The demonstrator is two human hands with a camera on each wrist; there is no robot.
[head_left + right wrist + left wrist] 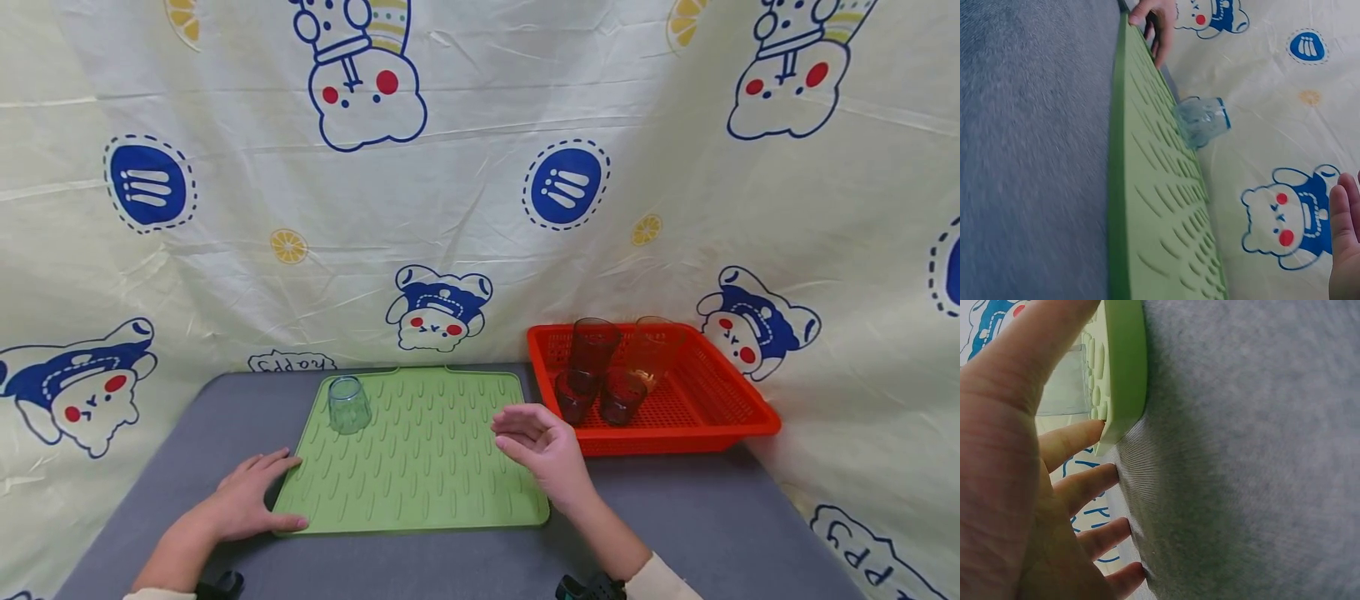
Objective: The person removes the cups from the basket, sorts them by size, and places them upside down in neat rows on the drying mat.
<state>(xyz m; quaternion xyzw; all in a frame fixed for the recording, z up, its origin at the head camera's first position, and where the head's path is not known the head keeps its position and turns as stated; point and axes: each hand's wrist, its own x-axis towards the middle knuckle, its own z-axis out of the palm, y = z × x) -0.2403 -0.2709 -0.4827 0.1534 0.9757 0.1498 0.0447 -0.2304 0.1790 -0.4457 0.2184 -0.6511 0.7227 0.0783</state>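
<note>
Fingers spread, my left hand rests at the front left corner of the green ridged mat. Its thumb and index finger touch the mat's edge, and the other fingertips reach the grey table cloth in the left wrist view. A small bluish clear glass stands on the back left part of the mat, beyond my left hand. My right hand hovers over the mat's right side with its fingers loosely bent, holding nothing. Only some of its fingers show at the edge of the right wrist view.
A red plastic basket stands at the back right, close beside the mat. Inside it are a dark tall glass, a clear amber-looking tall glass and small dark glasses. A patterned curtain hangs behind the grey table.
</note>
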